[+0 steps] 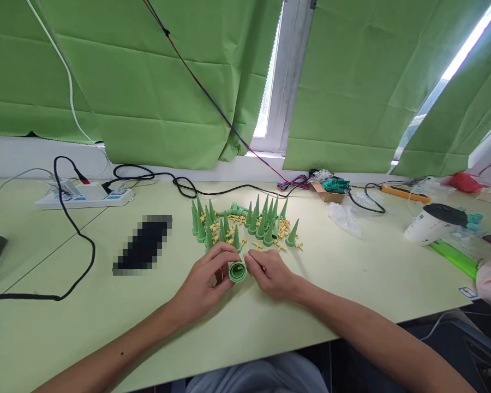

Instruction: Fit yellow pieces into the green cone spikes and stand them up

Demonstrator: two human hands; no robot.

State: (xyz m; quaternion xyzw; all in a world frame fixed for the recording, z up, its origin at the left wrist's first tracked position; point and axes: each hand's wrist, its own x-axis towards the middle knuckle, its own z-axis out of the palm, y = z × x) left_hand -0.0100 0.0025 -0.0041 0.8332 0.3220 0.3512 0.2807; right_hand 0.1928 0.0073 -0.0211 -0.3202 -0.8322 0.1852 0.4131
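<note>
My left hand [209, 274] is closed around a green plastic spike [238, 272], holding it so that its round hollow end faces me. Something small and yellowish shows inside that opening. Right beside it, my right hand [270, 272] is closed with thumb and forefinger pinched together; whatever lies between them is too small or hidden to name. Just beyond both hands stand several green cone-shaped spikes [269, 232], points up, in two loose groups. Small yellow T-shaped pieces [257, 246] lie scattered among them.
A pixelated dark object [143, 244] lies left, near a power strip [85, 196] and a black cable [90, 240]. To the right are a lidded cup [431, 225], a small cardboard box [329, 192], plastic bags [346, 218] and an orange tool [405, 193]. Part of a person shows at the right edge.
</note>
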